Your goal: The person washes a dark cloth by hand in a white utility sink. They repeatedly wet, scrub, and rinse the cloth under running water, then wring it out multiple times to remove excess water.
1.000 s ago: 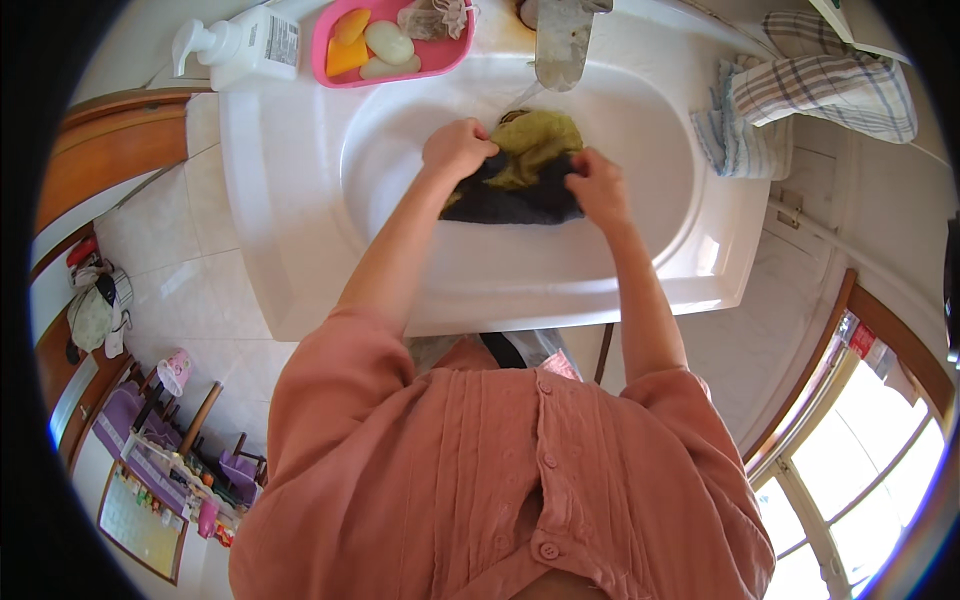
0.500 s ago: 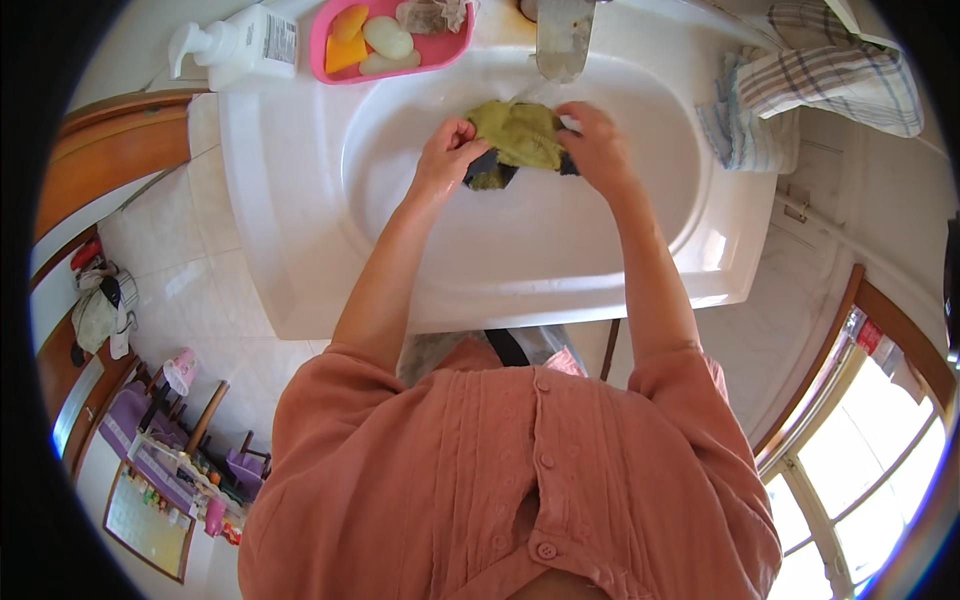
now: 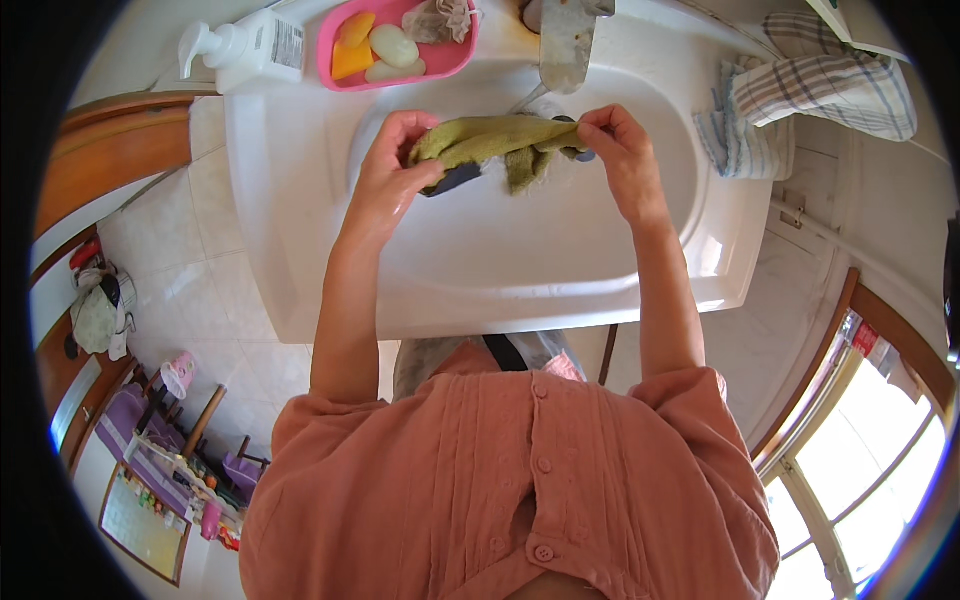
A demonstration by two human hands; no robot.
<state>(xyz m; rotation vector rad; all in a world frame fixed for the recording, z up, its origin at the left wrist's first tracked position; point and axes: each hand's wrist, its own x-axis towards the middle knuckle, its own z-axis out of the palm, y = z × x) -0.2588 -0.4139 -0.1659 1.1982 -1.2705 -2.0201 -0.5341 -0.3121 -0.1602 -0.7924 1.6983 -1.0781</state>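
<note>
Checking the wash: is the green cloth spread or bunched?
Bunched: the green cloth hangs rolled between left hand and right hand.

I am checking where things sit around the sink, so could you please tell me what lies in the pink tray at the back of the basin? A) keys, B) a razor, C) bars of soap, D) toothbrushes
C: the pink tray holds soap bars, one orange and two pale, beside the white pump bottle.

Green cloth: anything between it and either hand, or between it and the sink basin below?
Nothing visible. The left hand and right hand each pinch an end of the green cloth directly, stretched under the faucet. Below it the white sink basin shows bare.
</note>
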